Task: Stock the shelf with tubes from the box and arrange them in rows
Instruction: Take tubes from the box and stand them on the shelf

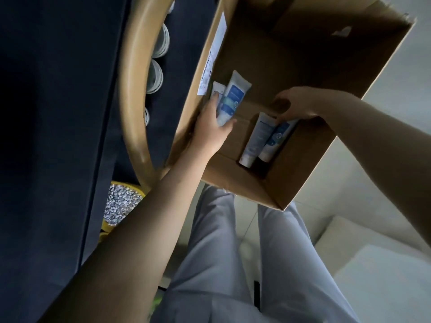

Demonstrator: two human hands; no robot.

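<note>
Pale floor (405, 85), dim light | cardboard box (303, 54) at centre | left hand (213, 128) grips tubes (231, 99) (two, blue-white) | right hand (302, 103) touches other tubes (263, 138), hold unclear

Left hand (213, 128), right hand (297, 103): fingers curled, arms outstretched.

Box (314, 66) cropped at top edge, print on tubes (255, 141) unreadably blurred
</note>
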